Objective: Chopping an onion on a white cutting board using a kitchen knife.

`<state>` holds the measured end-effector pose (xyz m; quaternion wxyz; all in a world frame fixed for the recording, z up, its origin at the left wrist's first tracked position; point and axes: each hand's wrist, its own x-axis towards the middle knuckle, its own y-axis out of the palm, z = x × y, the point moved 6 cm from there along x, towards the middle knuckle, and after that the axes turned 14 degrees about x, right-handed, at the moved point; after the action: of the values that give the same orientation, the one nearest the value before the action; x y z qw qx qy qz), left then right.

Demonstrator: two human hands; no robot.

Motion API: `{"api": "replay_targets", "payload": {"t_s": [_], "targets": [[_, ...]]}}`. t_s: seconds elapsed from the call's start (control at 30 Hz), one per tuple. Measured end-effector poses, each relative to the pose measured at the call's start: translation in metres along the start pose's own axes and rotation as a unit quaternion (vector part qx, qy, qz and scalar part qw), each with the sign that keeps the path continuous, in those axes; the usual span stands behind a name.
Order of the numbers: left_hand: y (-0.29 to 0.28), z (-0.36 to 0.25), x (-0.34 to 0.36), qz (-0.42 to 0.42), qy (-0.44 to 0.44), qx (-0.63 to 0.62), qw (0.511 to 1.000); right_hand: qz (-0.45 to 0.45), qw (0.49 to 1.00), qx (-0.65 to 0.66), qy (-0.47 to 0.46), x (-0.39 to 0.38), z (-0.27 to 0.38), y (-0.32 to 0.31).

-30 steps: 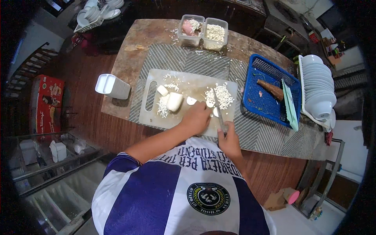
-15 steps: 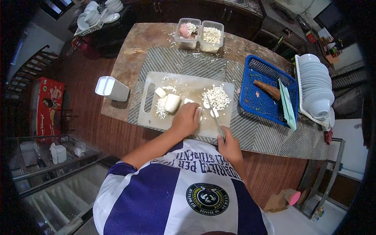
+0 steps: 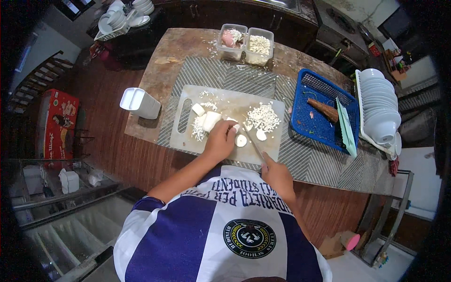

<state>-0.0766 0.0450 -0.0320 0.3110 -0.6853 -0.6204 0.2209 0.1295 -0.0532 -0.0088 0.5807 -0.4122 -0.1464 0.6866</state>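
Observation:
On the white cutting board [image 3: 181,141] lie a thick peeled chunk of white vegetable [image 3: 212,121], its kind unclear, and a smaller block [image 3: 198,109]. My left hand [image 3: 221,142] is closed, its fingertips on a white piece [image 3: 236,127] they partly hide. My right hand [image 3: 278,178] grips the handle of a knife [image 3: 256,146], its blade slanting up and left beside that piece. Round slices [image 3: 241,140] rest near the blade. A heap of small white dice [image 3: 264,117] covers the board's right side, and fine shreds [image 3: 197,134] lie at its left.
Two clear tubs stand at the far edge: one [image 3: 231,43] with pink and white food, one [image 3: 259,46] with white dice. Stacked white containers [image 3: 141,103] are left of the board. Right are a blue basket [image 3: 300,117] with a brown root-like thing and a rack of white bowls [image 3: 380,110].
The knife has come away from the dice heap toward the white piece under my left fingers. My left hand has shifted slightly left, leaving a round slice in view. The view has shifted a little.

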Motion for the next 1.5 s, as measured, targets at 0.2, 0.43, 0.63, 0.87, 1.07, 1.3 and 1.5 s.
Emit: {"api": "replay_targets", "payload": {"t_s": [0.2,0.43,0.63,0.87,1.07,1.3,1.5], "targets": [[-0.006,0.003,-0.001,-0.035,0.029,0.002,0.999,-0.006,0.997,0.069,-0.018,-0.002,0.005,0.001],[-0.006,0.010,-0.002,-0.005,0.005,-0.017,1.000,-0.022,0.993,0.114,0.023,-0.019,-0.001,-0.016],[-0.005,-0.005,-0.002,0.010,0.077,0.014,0.997,-0.020,0.996,0.077,0.041,-0.012,0.007,-0.022],[0.001,-0.001,-0.002,0.047,0.094,0.005,0.994,0.004,0.997,0.062,0.041,0.005,0.001,-0.012],[0.008,0.000,-0.002,0.068,0.128,0.019,0.989,0.006,0.995,0.088,0.049,0.007,-0.004,-0.012],[0.015,-0.021,0.005,0.055,0.204,0.046,0.976,-0.043,0.983,0.167,0.063,0.010,-0.020,-0.014],[0.033,-0.039,-0.004,0.150,0.385,0.083,0.907,-0.020,0.978,0.198,0.067,0.003,-0.038,-0.010]]}}
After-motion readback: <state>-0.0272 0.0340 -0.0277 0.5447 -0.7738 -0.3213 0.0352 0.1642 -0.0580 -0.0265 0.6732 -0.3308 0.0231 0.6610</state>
